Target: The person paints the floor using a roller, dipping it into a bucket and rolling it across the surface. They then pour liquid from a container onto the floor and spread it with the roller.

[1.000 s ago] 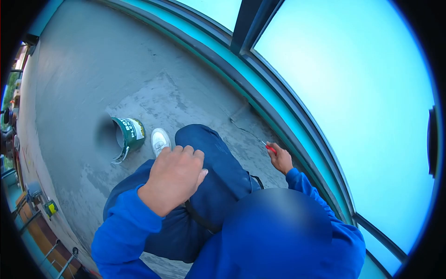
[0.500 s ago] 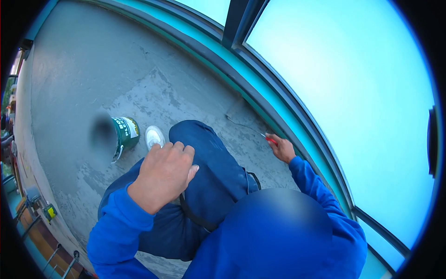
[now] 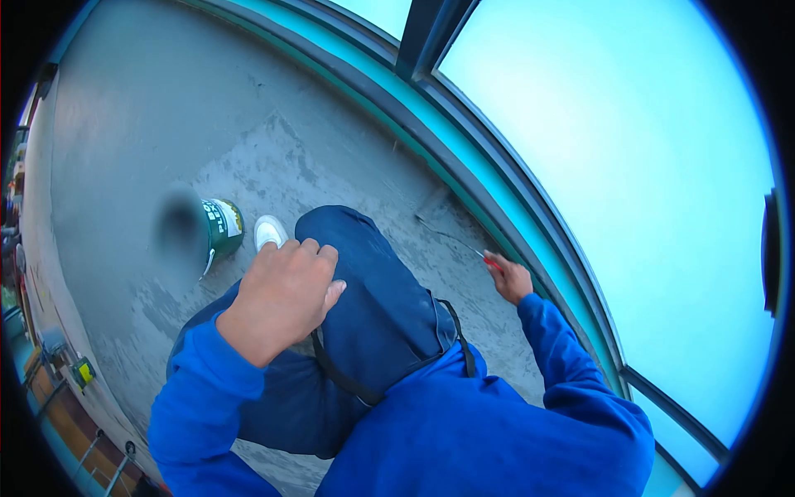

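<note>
My right hand (image 3: 512,280) is closed around the red handle of a small paint roller (image 3: 492,262). The roller's thin bent wire runs forward to a grey roller head, which rests on the floor (image 3: 273,157) close to the frame at the base of the glass wall. Over my bent leg is my left hand (image 3: 286,290), its fingers curled under and its thumb out to the side; the fingertips are hidden and no object shows in it. A green bucket (image 3: 224,228) with a white label stands ahead of my left hand, beside my white shoe (image 3: 269,232).
Frosted glass panels (image 3: 596,149) in a dark frame (image 3: 497,124) rise along the right. Part of the floor is smooth grey, part patchy and lighter. On the far left, a pale ledge (image 3: 62,265) has a yellow-and-black tool (image 3: 84,372) beside it.
My right hand has drawn the paint roller a little back toward me and to the right, along the wall's base. The left hand stays over my leg as the view shifts slightly.
</note>
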### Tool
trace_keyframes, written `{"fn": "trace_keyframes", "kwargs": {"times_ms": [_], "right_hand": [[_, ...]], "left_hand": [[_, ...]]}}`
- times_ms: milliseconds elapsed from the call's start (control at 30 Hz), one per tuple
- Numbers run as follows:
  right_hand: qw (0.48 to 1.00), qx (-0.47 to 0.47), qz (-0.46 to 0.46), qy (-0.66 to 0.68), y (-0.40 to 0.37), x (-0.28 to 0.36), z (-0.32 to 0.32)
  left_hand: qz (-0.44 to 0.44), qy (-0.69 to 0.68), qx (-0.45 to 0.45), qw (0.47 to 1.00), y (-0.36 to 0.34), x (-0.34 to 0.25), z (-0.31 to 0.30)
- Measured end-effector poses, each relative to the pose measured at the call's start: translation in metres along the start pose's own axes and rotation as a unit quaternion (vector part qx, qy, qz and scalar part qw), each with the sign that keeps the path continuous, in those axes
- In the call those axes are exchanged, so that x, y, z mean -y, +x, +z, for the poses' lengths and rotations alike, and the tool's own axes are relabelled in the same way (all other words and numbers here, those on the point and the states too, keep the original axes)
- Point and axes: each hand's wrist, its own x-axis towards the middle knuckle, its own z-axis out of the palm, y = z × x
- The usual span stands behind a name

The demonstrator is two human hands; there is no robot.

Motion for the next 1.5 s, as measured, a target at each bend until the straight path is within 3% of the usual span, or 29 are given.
{"fn": "trace_keyframes", "kwargs": {"times_ms": [167, 300, 533, 667, 900, 1367, 1500], "right_hand": [[0.999, -0.008, 0.017, -0.033, -0.066, -0.012, -0.007], [0.998, 0.022, 0.047, -0.030, -0.057, -0.014, 0.003], [0.997, -0.048, -0.043, 0.045, 0.072, 0.048, 0.037], [0.999, -0.023, -0.023, 0.034, 0.153, 0.109, 0.044], [0.994, -0.074, -0.071, 0.026, 0.293, 0.207, 0.071], [0.992, -0.100, -0.075, 0.025, 0.377, 0.315, 0.071], [0.995, -0.085, -0.054, 0.013, 0.397, 0.321, 0.077]], "left_hand": [[-0.003, -0.011, -0.003, 1.000, -0.004, 0.001, 0.000], [0.005, -0.014, -0.009, 1.000, -0.003, 0.005, -0.002], [-0.023, -0.030, -0.009, 0.999, -0.015, 0.011, -0.001], [-0.038, -0.037, -0.023, 0.998, -0.023, 0.014, 0.001], [-0.053, -0.028, -0.041, 0.997, -0.032, 0.010, 0.008], [-0.060, 0.016, -0.021, 0.998, -0.028, 0.005, 0.013], [-0.072, -0.008, -0.013, 0.997, -0.028, 0.008, 0.013]]}}
